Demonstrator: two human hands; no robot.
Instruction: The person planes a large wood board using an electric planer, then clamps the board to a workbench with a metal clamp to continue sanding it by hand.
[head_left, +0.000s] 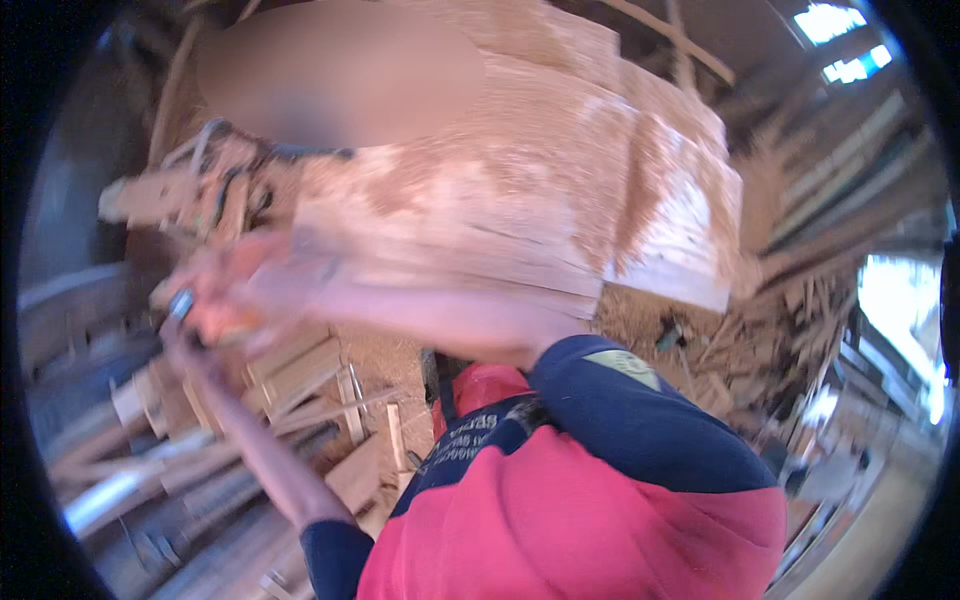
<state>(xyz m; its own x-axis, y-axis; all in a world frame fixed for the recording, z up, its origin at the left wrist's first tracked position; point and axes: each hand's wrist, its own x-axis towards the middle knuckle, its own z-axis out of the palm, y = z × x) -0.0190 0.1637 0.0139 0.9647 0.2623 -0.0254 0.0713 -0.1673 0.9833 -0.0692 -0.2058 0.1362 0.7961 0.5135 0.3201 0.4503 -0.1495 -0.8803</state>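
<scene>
My right forearm reaches across to the left, and my right hand [245,275] is smeared by motion beside the left end of a thick wooden bench [440,240]. My left hand [188,318] comes up from below and meets or overlaps it; a shiny metallic thing [181,304] shows there, its kind too blurred to tell. Whether either hand holds something cannot be made out. Just beyond the hands, a cluster of wooden pieces and dark parts [235,190] sits at the bench's end. Sawdust [520,140] coats much of the bench top.
Stacked boards and offcuts [290,370] lie below the hands at left, with long timbers [200,500] nearer me. A heap of wood scraps [790,340] is at the right, and long planks [850,180] lean behind it. An oval patch at the top is blurred out.
</scene>
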